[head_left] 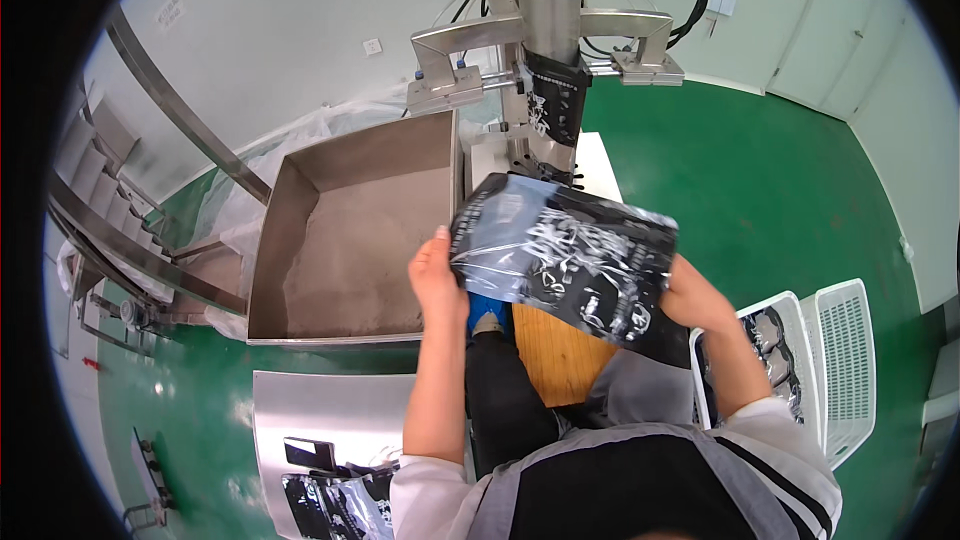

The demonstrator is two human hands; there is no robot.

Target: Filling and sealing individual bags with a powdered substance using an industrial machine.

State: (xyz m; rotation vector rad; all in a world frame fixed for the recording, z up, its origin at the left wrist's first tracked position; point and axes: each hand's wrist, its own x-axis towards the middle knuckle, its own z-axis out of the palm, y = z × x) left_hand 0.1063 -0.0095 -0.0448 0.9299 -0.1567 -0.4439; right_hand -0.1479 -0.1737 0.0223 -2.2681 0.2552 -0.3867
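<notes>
A glossy black plastic pouch (600, 260) with white print and a clear window is stretched out flat between my hands, in front of my body. My left hand (436, 270) is closed on its left edge, beside the window. At the opposite edge my right hand (695, 295) grips the pouch too, its fingertips partly hidden. Just beyond stands a filling machine with an upright metal tube (551, 10). Another black pouch (556, 100) sits around the lower end of that tube, between two metal side arms.
On the left is a deep metal bin (350, 260). Nearer, a steel table (350, 390) carries a dark phone-like object (310, 453) and black pouches (345, 505). White plastic baskets (845, 370) at right hold more packages. A wooden stool-like surface (560, 360) lies below my hands.
</notes>
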